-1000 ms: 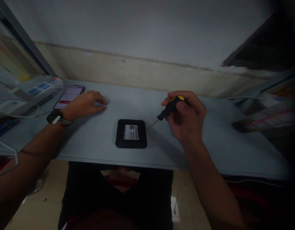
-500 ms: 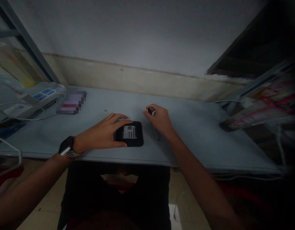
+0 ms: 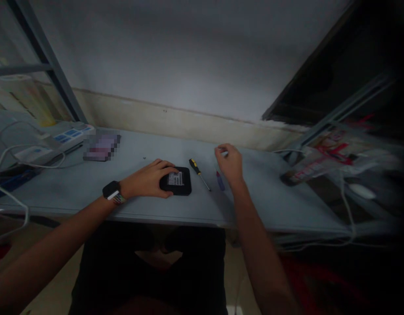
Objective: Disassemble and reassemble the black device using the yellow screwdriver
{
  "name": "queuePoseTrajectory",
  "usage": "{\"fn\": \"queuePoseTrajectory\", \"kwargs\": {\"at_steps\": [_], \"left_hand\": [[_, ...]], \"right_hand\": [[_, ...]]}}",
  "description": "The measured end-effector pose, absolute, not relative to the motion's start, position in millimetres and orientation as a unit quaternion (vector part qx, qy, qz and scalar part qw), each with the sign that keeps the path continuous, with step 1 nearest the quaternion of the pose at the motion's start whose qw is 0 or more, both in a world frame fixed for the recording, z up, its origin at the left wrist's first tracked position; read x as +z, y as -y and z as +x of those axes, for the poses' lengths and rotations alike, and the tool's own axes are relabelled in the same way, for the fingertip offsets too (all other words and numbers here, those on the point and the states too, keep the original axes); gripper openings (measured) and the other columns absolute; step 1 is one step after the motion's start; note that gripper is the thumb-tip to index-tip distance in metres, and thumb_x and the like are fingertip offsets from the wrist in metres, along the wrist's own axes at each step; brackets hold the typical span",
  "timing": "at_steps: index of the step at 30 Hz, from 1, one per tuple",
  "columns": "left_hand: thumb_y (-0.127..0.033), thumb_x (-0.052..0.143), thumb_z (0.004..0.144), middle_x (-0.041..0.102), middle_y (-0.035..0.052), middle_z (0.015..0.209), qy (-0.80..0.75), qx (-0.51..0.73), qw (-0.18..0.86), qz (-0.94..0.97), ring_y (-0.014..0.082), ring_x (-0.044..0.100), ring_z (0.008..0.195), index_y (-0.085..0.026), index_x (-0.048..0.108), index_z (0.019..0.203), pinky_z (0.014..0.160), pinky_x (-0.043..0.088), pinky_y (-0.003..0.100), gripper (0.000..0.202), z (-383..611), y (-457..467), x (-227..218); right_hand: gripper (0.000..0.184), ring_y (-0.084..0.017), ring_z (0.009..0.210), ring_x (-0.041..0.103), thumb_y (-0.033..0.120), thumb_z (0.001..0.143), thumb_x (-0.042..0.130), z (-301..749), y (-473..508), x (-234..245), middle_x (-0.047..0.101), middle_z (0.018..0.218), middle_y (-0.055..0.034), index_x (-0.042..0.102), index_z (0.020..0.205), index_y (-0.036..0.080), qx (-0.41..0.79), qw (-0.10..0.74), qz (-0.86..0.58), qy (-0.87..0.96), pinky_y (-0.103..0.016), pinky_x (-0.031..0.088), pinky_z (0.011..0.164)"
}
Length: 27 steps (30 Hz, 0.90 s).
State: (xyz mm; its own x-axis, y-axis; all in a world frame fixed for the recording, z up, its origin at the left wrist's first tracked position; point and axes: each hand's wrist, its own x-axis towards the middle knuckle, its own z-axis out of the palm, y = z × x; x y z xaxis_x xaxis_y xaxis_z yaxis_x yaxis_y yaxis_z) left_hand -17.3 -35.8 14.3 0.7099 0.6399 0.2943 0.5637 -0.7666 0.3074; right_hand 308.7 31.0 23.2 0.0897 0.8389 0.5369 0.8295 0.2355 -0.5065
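The left hand (image 3: 151,180) spans a flat, square, black box with rounded corners and a pale printed label (image 3: 186,184), thumb along its near side and fingers over its far side, while the right hand (image 3: 231,164) is loosely curled above the surface (image 3: 270,205), thumb and forefinger bent towards each other; whether they pinch anything cannot be told. The box lies flat near the surface's near edge, roughly midway along; a sideways push could slide it towards that edge, since the pale grey top looks smooth. Just right of it, a black-and-yellow screwdriver with a thin metal shaft (image 3: 195,167) lies at a slant, tip towards the near edge; its handle looks rounded, so a knock from the right wrist might roll it. A narrow, purplish-blue piece with a reddish end (image 3: 221,181) lies beside that wrist, its material unclear. Farther back, towards the far edge, sits a tiny dark bit (image 3: 144,158) that a sweep of the left fingers could scatter and lose. Near the far left corner are a pixelated, pinkish rectangle (image 3: 103,146) and a long white-and-blue plastic strip (image 3: 69,136).
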Motion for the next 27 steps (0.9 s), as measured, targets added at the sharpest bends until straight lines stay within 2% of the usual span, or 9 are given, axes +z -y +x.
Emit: {"fn": "queuePoseTrajectory", "kwargs": {"at_steps": [2, 5, 8, 12, 15, 17, 20, 23, 27], "left_hand": [[-0.050, 0.082, 0.086, 0.063, 0.0132, 0.147, -0.324, 0.198, 0.095, 0.920, 0.0332, 0.056, 0.134, -0.021, 0.060, 0.148, 0.120, 0.048, 0.050, 0.072, -15.2, 29.4, 12.6], [-0.051, 0.079, 0.087, 0.063, 0.0132, 0.146, -0.324, 0.203, 0.102, 0.918, 0.0332, 0.056, 0.134, -0.021, 0.060, 0.146, 0.120, 0.048, 0.050, 0.069, -11.9, 22.6, 10.2], [-0.050, 0.078, 0.087, 0.061, 0.0135, 0.147, -0.325, 0.200, 0.116, 0.917, 0.0338, 0.056, 0.135, -0.022, 0.059, 0.146, 0.120, 0.047, 0.052, 0.068, -10.7, 18.6, 9.3], [-0.048, 0.080, 0.086, 0.056, 0.0157, 0.156, -0.316, 0.185, 0.141, 0.920, 0.0359, 0.052, 0.143, -0.022, 0.054, 0.154, 0.125, 0.044, 0.054, 0.077, -16.7, 18.4, 6.3], [-0.047, 0.076, 0.092, 0.039, 0.0181, 0.172, -0.334, 0.172, 0.163, 0.912, 0.0401, 0.041, 0.157, -0.024, 0.043, 0.165, 0.130, 0.037, 0.061, 0.083, -24.5, 26.7, -1.8], [-0.044, 0.072, 0.096, 0.030, 0.0195, 0.177, -0.353, 0.188, 0.177, 0.899, 0.0409, 0.035, 0.163, -0.023, 0.037, 0.168, 0.132, 0.035, 0.062, 0.083, -28.4, 36.2, -9.1], [-0.036, 0.067, 0.100, 0.030, 0.0174, 0.178, -0.362, 0.234, 0.193, 0.881, 0.0368, 0.035, 0.164, -0.023, 0.041, 0.167, 0.135, 0.034, 0.058, 0.073, -30.6, 50.8, -18.6], [-0.034, 0.062, 0.104, 0.026, 0.0147, 0.181, -0.373, 0.252, 0.197, 0.871, 0.0345, 0.036, 0.165, -0.027, 0.040, 0.168, 0.135, 0.034, 0.057, 0.068, -29.4, 60.9, -23.3], [-0.033, 0.059, 0.108, 0.022, 0.0144, 0.183, -0.395, 0.237, 0.155, 0.874, 0.0356, 0.037, 0.165, -0.030, 0.032, 0.172, 0.133, 0.036, 0.060, 0.070, -23.5, 72.1, -24.3]], "right_hand": [[0.028, -0.025, 0.088, 0.067, 0.039, 0.100, 0.053, 323.9, -15.9, 23.3, 0.075, 0.098, -0.0123, 0.071, 0.102, 0.018, -0.007, 0.411, -0.641, 0.648, -0.040, 0.050, 0.088], [0.025, -0.025, 0.082, 0.063, 0.045, 0.092, 0.063, 335.8, 16.9, 6.4, 0.069, 0.085, -0.0075, 0.068, 0.088, 0.021, -0.003, 0.392, -0.668, 0.632, -0.040, 0.048, 0.083], [0.031, -0.024, 0.076, 0.057, 0.052, 0.082, 0.073, 336.4, 49.9, -14.3, 0.062, 0.081, -0.0052, 0.068, 0.083, 0.022, 0.001, 0.377, -0.694, 0.614, -0.038, 0.045, 0.076], [0.020, -0.021, 0.073, 0.058, 0.042, 0.081, 0.073, 332.7, 78.2, -21.2, 0.066, 0.086, -0.0051, 0.073, 0.084, 0.022, 0.020, 0.392, -0.680, 0.619, -0.036, 0.045, 0.074], [0.024, -0.019, 0.071, 0.059, 0.043, 0.087, 0.068, 330.9, 91.0, -16.8, 0.071, 0.092, -0.0065, 0.075, 0.092, 0.020, 0.008, 0.457, -0.667, 0.589, -0.038, 0.049, 0.078], [0.031, -0.019, 0.068, 0.060, 0.048, 0.091, 0.067, 326.5, 99.5, -15.4, 0.071, 0.088, -0.0062, 0.073, 0.096, 0.018, 0.000, 0.511, -0.663, 0.547, -0.037, 0.051, 0.074], [0.038, -0.018, 0.058, 0.062, 0.054, 0.098, 0.063, 307.0, 114.2, -16.2, 0.068, 0.075, -0.0021, 0.069, 0.101, 0.017, 0.020, 0.579, -0.647, 0.495, -0.032, 0.050, 0.059], [0.029, -0.015, 0.060, 0.069, 0.047, 0.101, 0.067, 271.3, 129.7, -16.7, 0.079, 0.098, -0.0070, 0.066, 0.105, 0.019, 0.102, 0.704, -0.551, 0.436, -0.031, 0.055, 0.061], [0.021, -0.020, 0.067, 0.078, 0.039, 0.101, 0.072, 220.0, 143.2, -17.6, 0.082, 0.101, -0.0075, 0.070, 0.108, 0.020, 0.203, 0.747, -0.470, 0.424, -0.036, 0.062, 0.064]]}}
